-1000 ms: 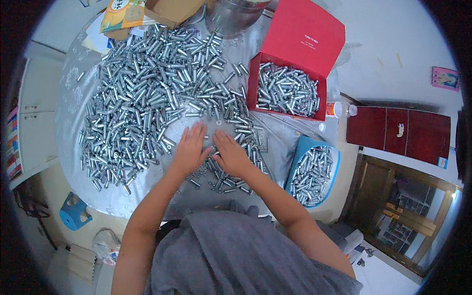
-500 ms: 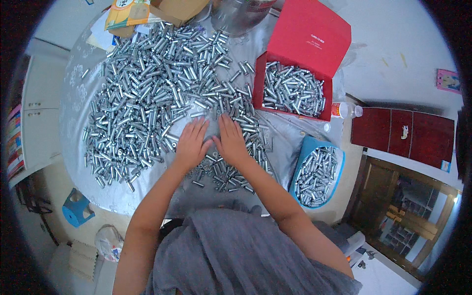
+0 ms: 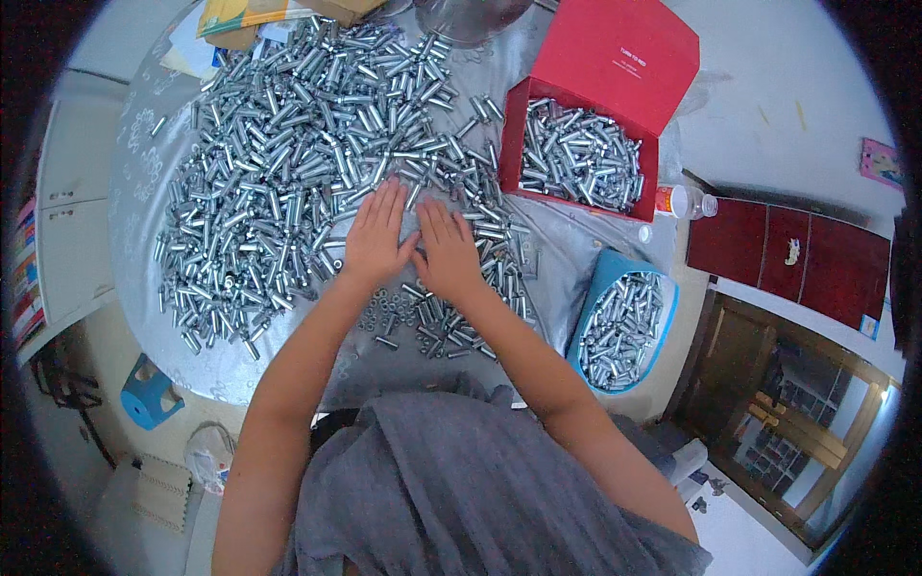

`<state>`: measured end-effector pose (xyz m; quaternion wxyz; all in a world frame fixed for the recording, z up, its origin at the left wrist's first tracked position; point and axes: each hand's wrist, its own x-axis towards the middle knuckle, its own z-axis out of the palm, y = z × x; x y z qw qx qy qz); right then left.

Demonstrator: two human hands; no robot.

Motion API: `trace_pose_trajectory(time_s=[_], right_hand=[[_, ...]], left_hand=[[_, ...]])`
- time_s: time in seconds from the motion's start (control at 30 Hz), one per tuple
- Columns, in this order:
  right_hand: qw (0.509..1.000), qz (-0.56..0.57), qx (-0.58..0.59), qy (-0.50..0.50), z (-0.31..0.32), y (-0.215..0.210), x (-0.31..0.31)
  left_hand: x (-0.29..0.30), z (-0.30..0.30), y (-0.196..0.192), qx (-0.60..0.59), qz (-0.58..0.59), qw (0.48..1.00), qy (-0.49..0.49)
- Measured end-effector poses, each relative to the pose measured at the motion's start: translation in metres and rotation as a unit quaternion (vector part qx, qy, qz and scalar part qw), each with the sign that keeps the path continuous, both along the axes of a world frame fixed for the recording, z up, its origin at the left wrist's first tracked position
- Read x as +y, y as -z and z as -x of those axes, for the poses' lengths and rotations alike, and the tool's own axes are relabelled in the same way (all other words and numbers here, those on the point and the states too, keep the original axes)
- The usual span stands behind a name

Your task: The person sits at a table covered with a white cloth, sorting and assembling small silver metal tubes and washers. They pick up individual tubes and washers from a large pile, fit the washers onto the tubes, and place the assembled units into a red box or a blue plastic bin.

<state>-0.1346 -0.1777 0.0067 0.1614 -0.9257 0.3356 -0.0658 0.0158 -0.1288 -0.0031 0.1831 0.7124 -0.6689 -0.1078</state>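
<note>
A wide heap of shiny silver expansion bolts [image 3: 279, 182] covers much of the round table. My left hand [image 3: 377, 235] lies palm down at the heap's near edge, fingers stretched out and touching bolts at their tips. Beside it, my right hand [image 3: 446, 252] is also flat with fingers extended, and the thumbs nearly meet. Neither hand grips anything; whatever is under the palms is hidden. Small nuts or washers [image 3: 389, 312] are scattered between my forearms, with a smaller group of bolts [image 3: 451, 331] next to my right wrist.
An open red box [image 3: 512, 144] full of bolts stands at the far right. Nearer is a blue-rimmed container [image 3: 586, 298], also filled with bolts. A clear plastic bottle [image 3: 699, 204] lies past the box. Packaging [image 3: 252, 13] sits at the back; a blue stool [image 3: 149, 394] is at lower left.
Both hands have slid forward, away from me, toward the heap, the left fingertips reaching farther than the right. The whole view has shifted slightly. The boxes stay in place.
</note>
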Motion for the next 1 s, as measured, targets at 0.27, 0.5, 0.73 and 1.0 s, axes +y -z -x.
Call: trace_pose_trajectory(time_s=[0.27,0.5,0.73,1.0], right_hand=[[0.984,-0.148,0.062,-0.079,0.056,-0.044,0.030],[0.987,-0.145,0.001,-0.069,0.034,-0.040,0.006],[0.991,-0.081,0.036,-0.098,0.024,-0.024,0.015],[0.966,-0.222,0.092,-0.100,0.064,-0.053,0.024]], left_hand=[[0.031,0.022,-0.028,0.055,-0.048,0.997,0.000],[0.098,0.049,-0.020,0.136,-0.107,0.983,0.057],[0.043,0.019,-0.028,-0.034,-0.025,0.997,-0.059],[0.036,0.023,-0.024,-0.069,-0.125,0.989,-0.026]])
